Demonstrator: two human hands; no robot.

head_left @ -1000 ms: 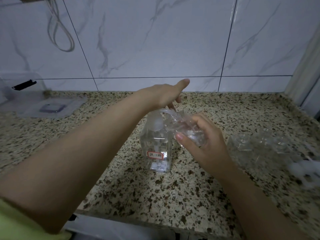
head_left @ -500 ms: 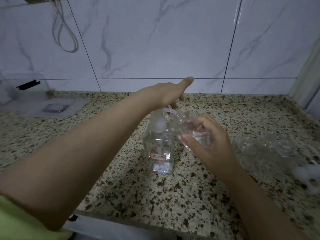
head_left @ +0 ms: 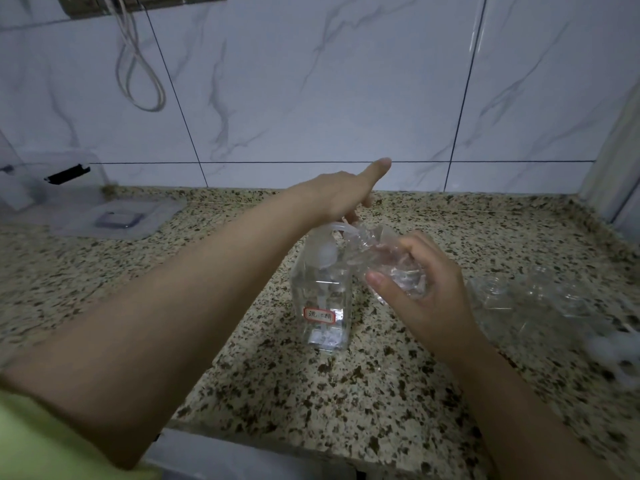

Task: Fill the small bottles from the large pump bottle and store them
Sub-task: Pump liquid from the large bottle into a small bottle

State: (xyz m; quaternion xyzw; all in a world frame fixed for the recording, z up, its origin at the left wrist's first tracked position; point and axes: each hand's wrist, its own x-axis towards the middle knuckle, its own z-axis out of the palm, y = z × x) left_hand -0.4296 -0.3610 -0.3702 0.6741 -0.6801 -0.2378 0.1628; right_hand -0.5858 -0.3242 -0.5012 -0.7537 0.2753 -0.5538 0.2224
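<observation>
A large clear pump bottle [head_left: 322, 306] with a red-framed label stands on the speckled counter. My left hand [head_left: 341, 195] lies on top of its pump head, index finger stretched out toward the wall. My right hand [head_left: 420, 289] grips a small clear bottle [head_left: 384, 258], tilted with its mouth against the pump's spout. How much liquid the small bottle holds is unclear. More small clear bottles [head_left: 512, 296] lie on the counter to the right.
A clear storage box [head_left: 52, 188] and its flat lid [head_left: 114, 216] sit at the back left by the tiled wall. White caps [head_left: 620, 348] lie blurred at the right edge. The counter's front edge [head_left: 263, 434] runs just below the bottle.
Both hands stay on the pump and the small bottle. Only the view has shifted slightly; the left hand sits about as before.
</observation>
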